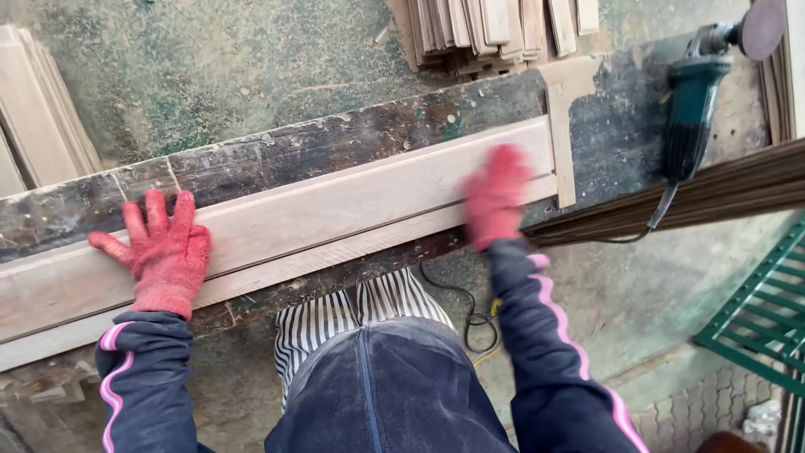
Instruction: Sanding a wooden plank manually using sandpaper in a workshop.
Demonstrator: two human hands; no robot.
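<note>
A long pale wooden board (pixel 335 201) with a groove along its length lies on a dark, worn workbench (pixel 277 155). My left hand (pixel 159 252), in a red knit glove, rests flat on the board's left part with fingers spread. My right hand (pixel 496 197), also red-gloved, is blurred by motion over the board's right part near its end. Whether it holds something against the wood is hidden by the blur.
A green angle grinder (pixel 696 109) with a sanding disc lies on the bench at right, its cord (pixel 470 315) hanging down. Stacks of wood strips (pixel 495 29) sit beyond the bench, more boards (pixel 33 117) at left. A green metal frame (pixel 755 310) stands at right.
</note>
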